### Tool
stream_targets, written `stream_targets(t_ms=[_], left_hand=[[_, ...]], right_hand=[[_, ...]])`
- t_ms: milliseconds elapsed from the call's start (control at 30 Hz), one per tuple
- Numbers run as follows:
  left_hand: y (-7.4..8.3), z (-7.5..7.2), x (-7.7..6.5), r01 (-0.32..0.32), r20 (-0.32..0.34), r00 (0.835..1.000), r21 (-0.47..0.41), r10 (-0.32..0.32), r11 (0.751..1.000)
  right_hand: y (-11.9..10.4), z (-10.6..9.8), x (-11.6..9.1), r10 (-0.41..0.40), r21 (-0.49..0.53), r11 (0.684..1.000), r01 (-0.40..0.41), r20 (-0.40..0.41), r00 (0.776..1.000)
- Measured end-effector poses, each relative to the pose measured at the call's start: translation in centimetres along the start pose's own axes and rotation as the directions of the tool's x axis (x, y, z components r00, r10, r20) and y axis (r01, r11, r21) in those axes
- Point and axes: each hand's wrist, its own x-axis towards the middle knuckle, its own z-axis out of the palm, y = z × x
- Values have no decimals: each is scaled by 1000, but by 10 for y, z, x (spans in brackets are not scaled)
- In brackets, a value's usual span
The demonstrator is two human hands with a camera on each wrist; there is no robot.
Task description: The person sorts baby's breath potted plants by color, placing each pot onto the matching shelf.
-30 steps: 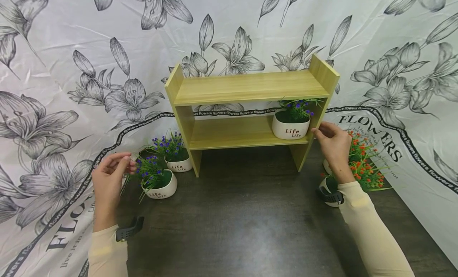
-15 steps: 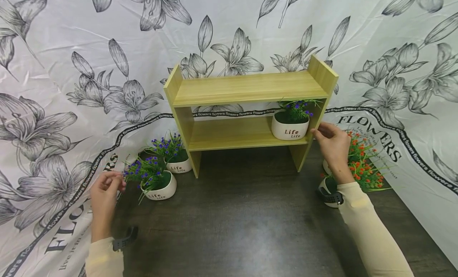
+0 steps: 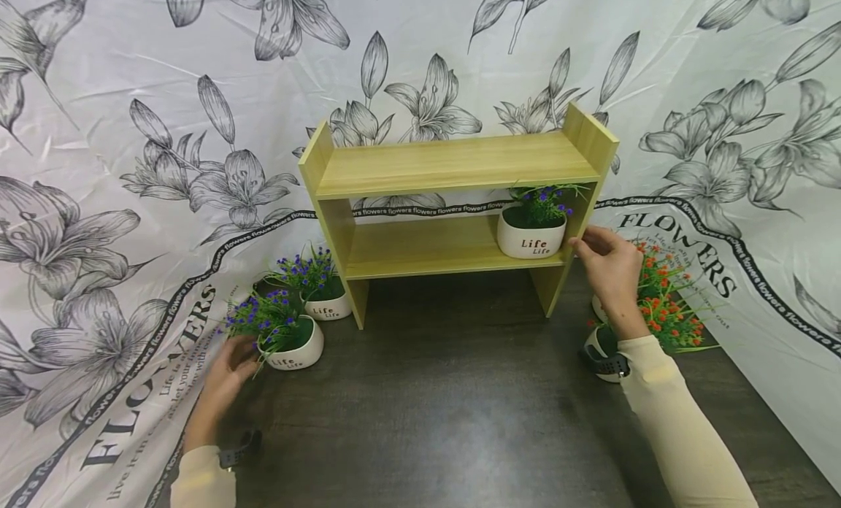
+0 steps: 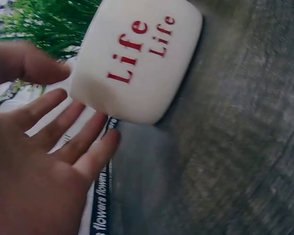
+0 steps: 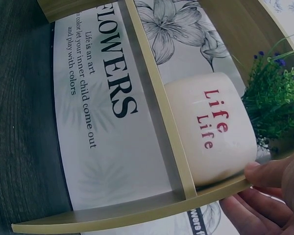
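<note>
At the left, my left hand (image 3: 230,369) is beside the front potted plant (image 3: 298,351), a white pot marked "Life" with purple flowers. In the left wrist view its fingers (image 4: 90,142) are extended, fingertips right at the pot (image 4: 142,58). My right hand (image 3: 607,271) pinches the right side panel of the wooden shelf (image 3: 453,158), thumb on the panel's front edge and fingers outside, as the right wrist view shows. Just inside that panel, on the middle board, stands another purple-flowered potted plant (image 3: 534,234), upright.
A second purple potted plant (image 3: 327,303) stands behind the front one, close to the shelf's left panel. Potted plants with orange flowers (image 3: 670,311) sit at the right, partly hidden by my right arm. A flower-printed cloth (image 3: 164,48) hangs behind the dark table (image 3: 427,413).
My left hand has come down and then rightward, from beside the purple flowers to the front pot's left side. My right hand has stayed on the shelf's side panel.
</note>
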Motion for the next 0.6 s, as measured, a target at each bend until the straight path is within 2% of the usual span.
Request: stream_targets(t_ms=[33, 100, 167, 233, 367, 600], left_hand=[[-1, 1, 1, 33, 61, 998, -21, -32, 999], [-4, 5, 4, 110, 159, 982, -67, -98, 992], [-6, 9, 8, 167, 197, 970, -98, -145, 981], [-9, 14, 12, 189, 190, 968, -133, -162, 973], [-12, 20, 18, 176, 152, 977, -170, -151, 970], [-11, 28, 23, 158, 147, 980, -146, -137, 977]], right_hand=[[0, 0, 0, -1, 2, 1000, 1, 0, 1000], [0, 0, 0, -2, 1, 1000, 2, -1, 1000], [0, -1, 0, 1, -2, 1000, -1, 0, 1000], [-1, -1, 0, 9, -4, 1000, -9, 6, 1000], [-1, -2, 0, 31, -15, 999, -31, 21, 999], [-2, -2, 1, 51, -50, 998, -49, 54, 997]])
